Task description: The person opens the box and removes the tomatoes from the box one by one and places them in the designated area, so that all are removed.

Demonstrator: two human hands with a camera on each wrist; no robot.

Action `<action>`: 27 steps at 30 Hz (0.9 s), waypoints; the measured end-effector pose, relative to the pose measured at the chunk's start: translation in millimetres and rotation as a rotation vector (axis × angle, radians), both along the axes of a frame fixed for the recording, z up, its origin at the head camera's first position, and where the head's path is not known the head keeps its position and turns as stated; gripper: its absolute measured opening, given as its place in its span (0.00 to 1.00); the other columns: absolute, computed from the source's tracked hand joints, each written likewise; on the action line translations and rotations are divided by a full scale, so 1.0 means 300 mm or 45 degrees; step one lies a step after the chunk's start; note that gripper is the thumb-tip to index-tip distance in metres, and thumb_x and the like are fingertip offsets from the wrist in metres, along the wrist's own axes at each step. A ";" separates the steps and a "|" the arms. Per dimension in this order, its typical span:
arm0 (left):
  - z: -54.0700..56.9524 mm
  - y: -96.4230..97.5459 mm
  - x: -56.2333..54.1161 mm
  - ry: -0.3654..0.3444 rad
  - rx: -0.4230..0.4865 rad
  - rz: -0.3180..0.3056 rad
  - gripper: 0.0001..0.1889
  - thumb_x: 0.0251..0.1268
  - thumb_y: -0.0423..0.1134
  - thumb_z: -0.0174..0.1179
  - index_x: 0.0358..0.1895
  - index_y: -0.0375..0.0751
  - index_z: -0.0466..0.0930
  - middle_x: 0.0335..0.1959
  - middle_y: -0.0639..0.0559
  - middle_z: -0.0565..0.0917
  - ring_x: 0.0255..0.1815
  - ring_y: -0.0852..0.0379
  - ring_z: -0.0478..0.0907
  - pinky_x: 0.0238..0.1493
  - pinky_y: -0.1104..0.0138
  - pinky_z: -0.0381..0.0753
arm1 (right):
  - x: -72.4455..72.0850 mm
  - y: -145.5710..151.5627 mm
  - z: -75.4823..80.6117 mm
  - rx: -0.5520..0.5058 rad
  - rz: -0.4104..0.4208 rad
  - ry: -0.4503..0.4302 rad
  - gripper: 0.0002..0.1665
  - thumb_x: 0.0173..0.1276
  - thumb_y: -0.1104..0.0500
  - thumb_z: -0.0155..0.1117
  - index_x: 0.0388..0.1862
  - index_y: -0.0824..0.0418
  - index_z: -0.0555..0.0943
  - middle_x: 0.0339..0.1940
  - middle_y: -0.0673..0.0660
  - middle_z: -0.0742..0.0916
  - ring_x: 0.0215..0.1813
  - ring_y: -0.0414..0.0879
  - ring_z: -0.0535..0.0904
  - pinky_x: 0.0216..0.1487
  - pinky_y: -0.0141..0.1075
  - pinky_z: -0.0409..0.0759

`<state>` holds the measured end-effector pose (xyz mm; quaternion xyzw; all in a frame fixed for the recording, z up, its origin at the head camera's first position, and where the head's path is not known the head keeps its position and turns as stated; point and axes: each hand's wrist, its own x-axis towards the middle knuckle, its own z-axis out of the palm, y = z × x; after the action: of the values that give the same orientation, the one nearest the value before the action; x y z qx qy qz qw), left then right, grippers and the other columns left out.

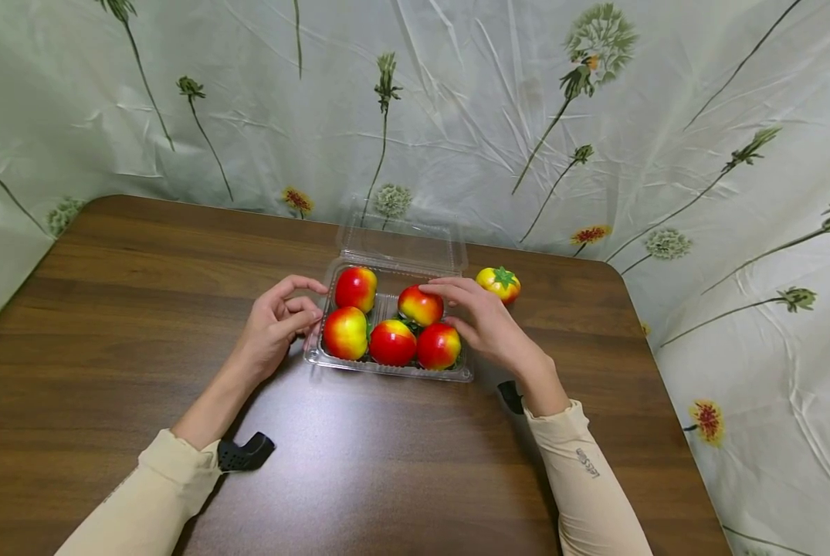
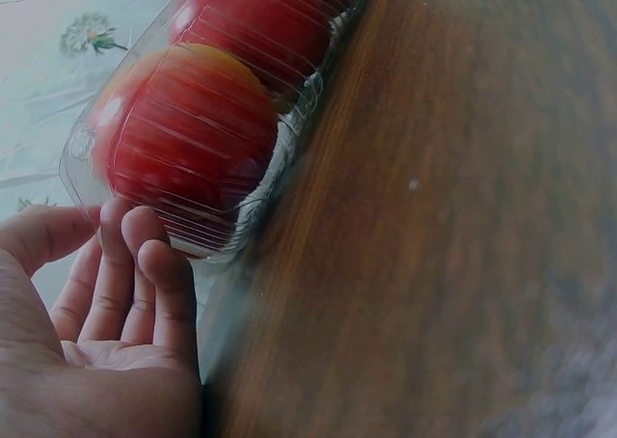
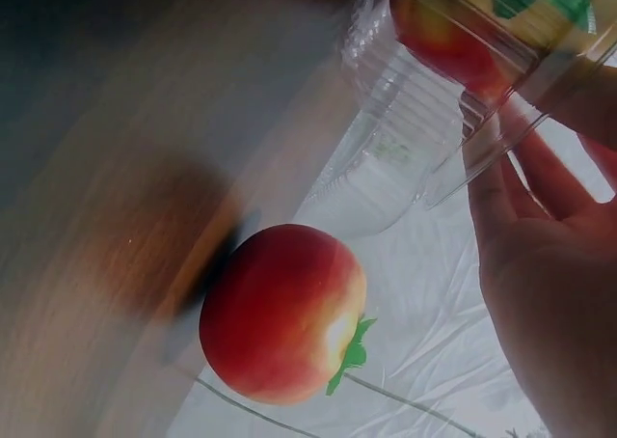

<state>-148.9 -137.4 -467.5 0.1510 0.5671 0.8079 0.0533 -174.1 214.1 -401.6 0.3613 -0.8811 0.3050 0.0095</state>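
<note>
A clear plastic clamshell box (image 1: 390, 372) lies on the table with its lid (image 1: 402, 241) tipped back. Inside are several shiny red-and-yellow fruits (image 1: 393, 343), some with green leafy caps showing. At the box's left end, my left hand (image 1: 270, 328) pinches the rim, thumb on top and bent fingers against the outer wall. My right hand (image 1: 480, 320) reaches over the right end and grips the rear right fruit (image 1: 420, 304), its fingers across the top. In the right wrist view the box wall partly covers these fingertips.
Another fruit (image 1: 498, 284) with a green star-shaped cap rests on the table just right of the box, behind my right hand. The brown wooden table (image 1: 109, 332) meets a flower-printed curtain (image 1: 262, 116) at its back edge. Black wrist straps (image 1: 246, 452) sit at my cuffs.
</note>
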 end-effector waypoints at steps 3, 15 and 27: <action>-0.003 0.001 0.001 -0.004 -0.005 0.018 0.14 0.74 0.20 0.55 0.58 0.31 0.74 0.27 0.50 0.86 0.22 0.56 0.78 0.21 0.71 0.81 | -0.004 0.003 -0.002 -0.005 0.017 -0.008 0.34 0.67 0.72 0.71 0.72 0.60 0.77 0.71 0.57 0.83 0.71 0.53 0.78 0.69 0.49 0.81; -0.006 0.003 -0.004 -0.013 -0.022 0.038 0.13 0.74 0.20 0.55 0.57 0.33 0.76 0.27 0.51 0.86 0.22 0.56 0.78 0.23 0.72 0.80 | -0.022 0.005 -0.015 0.011 0.006 -0.021 0.32 0.71 0.63 0.72 0.73 0.60 0.75 0.70 0.56 0.83 0.69 0.51 0.81 0.73 0.51 0.77; -0.004 0.002 -0.002 -0.012 -0.007 0.031 0.14 0.73 0.19 0.54 0.57 0.32 0.75 0.26 0.51 0.85 0.22 0.57 0.78 0.22 0.72 0.80 | -0.011 -0.024 -0.003 0.058 -0.123 -0.163 0.27 0.76 0.58 0.68 0.72 0.57 0.78 0.69 0.55 0.84 0.71 0.52 0.79 0.74 0.51 0.76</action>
<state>-149.5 -136.8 -468.7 0.1403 0.5709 0.8076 0.0464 -177.5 206.8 -402.6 0.2984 -0.9030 0.3065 -0.0403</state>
